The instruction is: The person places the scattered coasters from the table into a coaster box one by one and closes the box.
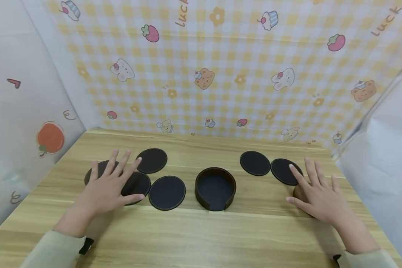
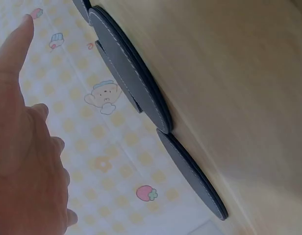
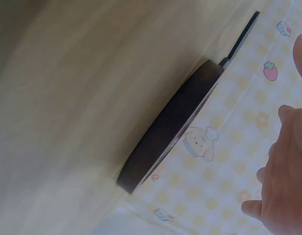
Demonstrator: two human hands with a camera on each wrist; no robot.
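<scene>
My left hand (image 1: 108, 186) is spread with straight fingers above black round coasters at the left. Partly covered by it are a far-left coaster (image 1: 101, 168) and a middle one (image 1: 139, 186); two more, a back coaster (image 1: 152, 160) and a front coaster (image 1: 167, 192), lie beside it. The left wrist view shows a gap between the hand and a coaster (image 2: 192, 176). On the right, my other hand (image 1: 325, 201) hovers, fingers extended, over a thick brown round piece (image 3: 170, 127), mostly hidden in the head view. Its index fingertip overlaps a black coaster (image 1: 286, 169).
Mid-table stands a dark round coaster holder (image 1: 216, 188), its wall notched at the front. Another coaster (image 1: 255, 163) lies right of it. A yellow checked cloth (image 1: 187, 104) hangs behind the wooden table (image 1: 201, 238), with white sheets at both sides.
</scene>
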